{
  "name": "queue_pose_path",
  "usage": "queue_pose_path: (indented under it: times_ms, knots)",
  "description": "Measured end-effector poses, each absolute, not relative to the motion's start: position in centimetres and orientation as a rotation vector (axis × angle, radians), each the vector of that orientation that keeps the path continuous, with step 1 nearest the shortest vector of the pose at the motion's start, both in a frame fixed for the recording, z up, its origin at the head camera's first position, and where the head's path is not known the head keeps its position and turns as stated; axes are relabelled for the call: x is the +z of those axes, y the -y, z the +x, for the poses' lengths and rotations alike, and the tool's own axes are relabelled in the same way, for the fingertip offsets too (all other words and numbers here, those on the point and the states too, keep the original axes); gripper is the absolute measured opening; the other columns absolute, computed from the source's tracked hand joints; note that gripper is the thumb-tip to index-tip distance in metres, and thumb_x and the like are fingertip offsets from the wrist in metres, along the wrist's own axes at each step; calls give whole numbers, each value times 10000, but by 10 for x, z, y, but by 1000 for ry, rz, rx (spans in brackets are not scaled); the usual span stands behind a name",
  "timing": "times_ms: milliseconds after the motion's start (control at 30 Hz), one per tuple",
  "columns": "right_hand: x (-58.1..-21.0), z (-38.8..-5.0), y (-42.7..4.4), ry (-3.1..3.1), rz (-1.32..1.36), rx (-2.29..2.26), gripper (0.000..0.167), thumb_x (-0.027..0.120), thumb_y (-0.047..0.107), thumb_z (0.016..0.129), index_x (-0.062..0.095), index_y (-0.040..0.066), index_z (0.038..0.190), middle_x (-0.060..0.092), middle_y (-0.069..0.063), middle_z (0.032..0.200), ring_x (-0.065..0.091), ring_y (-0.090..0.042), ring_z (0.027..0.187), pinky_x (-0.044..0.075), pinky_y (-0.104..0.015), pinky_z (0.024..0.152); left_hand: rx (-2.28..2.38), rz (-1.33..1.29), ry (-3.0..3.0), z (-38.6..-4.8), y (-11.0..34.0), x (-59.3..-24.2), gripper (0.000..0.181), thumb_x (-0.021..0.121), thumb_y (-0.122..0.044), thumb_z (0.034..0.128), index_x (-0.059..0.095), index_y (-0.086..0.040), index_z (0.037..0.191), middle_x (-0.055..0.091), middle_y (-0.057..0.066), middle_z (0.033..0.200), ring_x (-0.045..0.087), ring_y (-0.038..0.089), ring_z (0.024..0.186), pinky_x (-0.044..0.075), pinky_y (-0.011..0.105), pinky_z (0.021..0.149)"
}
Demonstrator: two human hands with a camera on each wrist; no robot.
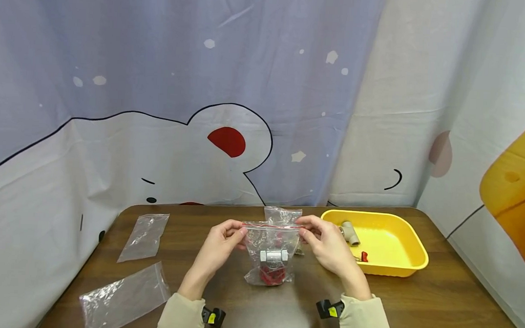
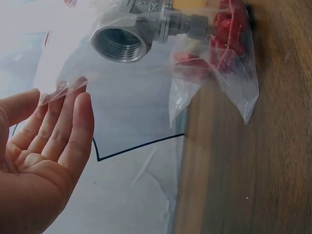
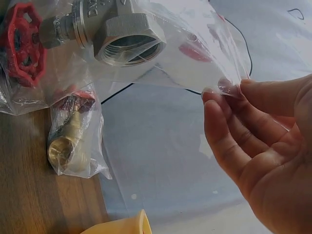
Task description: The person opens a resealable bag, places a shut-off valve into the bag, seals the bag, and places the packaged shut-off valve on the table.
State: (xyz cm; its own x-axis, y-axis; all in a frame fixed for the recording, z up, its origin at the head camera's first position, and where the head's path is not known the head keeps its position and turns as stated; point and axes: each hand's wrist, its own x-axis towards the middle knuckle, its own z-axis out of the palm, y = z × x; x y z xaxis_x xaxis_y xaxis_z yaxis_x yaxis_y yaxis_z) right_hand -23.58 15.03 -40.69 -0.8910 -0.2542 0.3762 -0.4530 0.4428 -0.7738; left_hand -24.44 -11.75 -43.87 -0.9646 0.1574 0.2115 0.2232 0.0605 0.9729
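A clear zip bag (image 1: 254, 239) stands upright at the middle of the table, a red line along its top. Inside is a steel gate valve (image 1: 274, 257) with its red handwheel (image 1: 273, 276) at the bottom; its threaded opening shows in both wrist views. My left hand (image 1: 215, 247) pinches the bag's left top corner between thumb and fingers. At the opposite corner, my right hand (image 1: 329, 245) pinches the plastic the same way. Behind stands a second clear bag (image 1: 282, 215), mostly hidden in the head view; the right wrist view shows a brass valve (image 3: 63, 148) with a red handle in it.
To the right a yellow tray (image 1: 418, 261) holds a grey tee fitting (image 1: 351, 233) and a small red-handled piece (image 1: 364, 257), partly behind my right hand. Two flat clear bags, a smaller one (image 1: 145, 238) and a larger one (image 1: 125, 295), lie on the left.
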Motion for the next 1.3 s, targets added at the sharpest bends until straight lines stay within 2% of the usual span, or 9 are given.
queue_pose_path:
  times_ms: [133,333,533,667,933,1067,1200,1300]
  knots:
    - [-406,-236,-151,2487,617,1400,178,615,-3,944,677,56,1101,663,-45,855,624,-123,721,513,-274,668,-2040,-414,2241,-245,118,-437,188,609,-63,969,629,107,1045,679,194,879,671,297,771,560,423,723]
    - [-406,-236,-151,2493,606,1379,175,631,20,941,676,52,1107,655,-37,864,604,-157,728,494,-285,664,-1992,-394,2237,-244,120,-436,145,625,-64,959,668,64,1013,690,145,871,671,256,734,562,417,711]
    - [-406,-236,-150,2500,596,1374,177,641,66,945,673,58,1118,661,-31,912,604,-172,804,492,-281,718,-1916,-363,2242,-243,120,-439,123,643,-84,951,694,24,980,683,109,845,662,239,737,568,335,680]
    - [-406,-235,-149,2511,589,1361,181,640,85,949,669,60,1126,666,-12,946,611,-145,849,502,-315,766,-1885,-348,2236,-244,118,-440,110,652,-88,945,701,10,961,680,103,833,657,264,737,567,338,672]
    - [-399,-234,-145,2471,591,1333,200,642,114,950,665,100,1148,668,3,1009,610,-148,879,500,-329,785,-1719,-368,2279,-234,111,-425,68,648,-30,934,690,24,939,656,128,811,559,89,644,521,249,611]
    - [-392,-236,-132,2451,676,1211,222,663,129,934,670,102,1154,660,-20,1081,599,-173,961,493,-376,831,-1749,-402,2271,-222,108,-410,58,634,9,932,677,46,921,652,111,800,572,60,662,520,223,636]
    - [-382,-241,-111,2473,797,1012,229,689,170,917,684,95,1134,672,-32,1109,570,-212,1055,435,-438,913,-1791,-428,2251,-220,107,-406,58,631,18,931,669,61,927,661,125,827,601,59,698,531,221,665]
    - [-376,-242,-94,2510,843,870,207,705,205,905,693,110,1089,689,-13,1083,575,-208,1048,406,-453,917,-1786,-441,2249,-221,108,-408,64,629,11,934,669,62,940,665,155,846,601,69,700,534,233,663]
